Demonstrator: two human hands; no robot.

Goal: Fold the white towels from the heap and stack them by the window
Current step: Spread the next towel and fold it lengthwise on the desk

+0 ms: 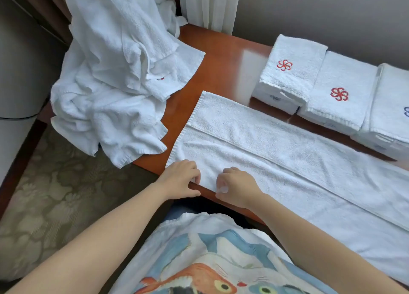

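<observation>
Nearest to you is your shirt (199, 256), white with a printed orange fish, and your two bare forearms reach forward over it. Just beyond it, your left grip (180, 178) is at the near left corner of the spread towel (287, 161). The fingers are curled and they pinch the near hem, at the edge of the tabletop (221, 57). Your right grip (236, 187) is just beside it on the same hem. It is also clamped on the cloth, with the thumb under and the fingers curled on top.

The spread towel lies flat and long across the red-brown tabletop, from your grips toward the right, where it leaves the picture. Its far long band is folded over onto the middle part, and this makes a straight seam along the length.

To the left, the heap of white towels (115, 72) is crumpled on the left end of the tabletop, and part of it hangs down over the side, above the patterned carpet (55, 183).

Farther, at the right, three folded stacks stand in a row, touching each other, near the grey wall. The first stack (292, 72) and the second stack (340, 92) show a red flower mark on top. The third stack (394, 108) is cut by the frame, with a bit of a blue mark. A white curtain (208, 4) hangs behind the far edge.
</observation>
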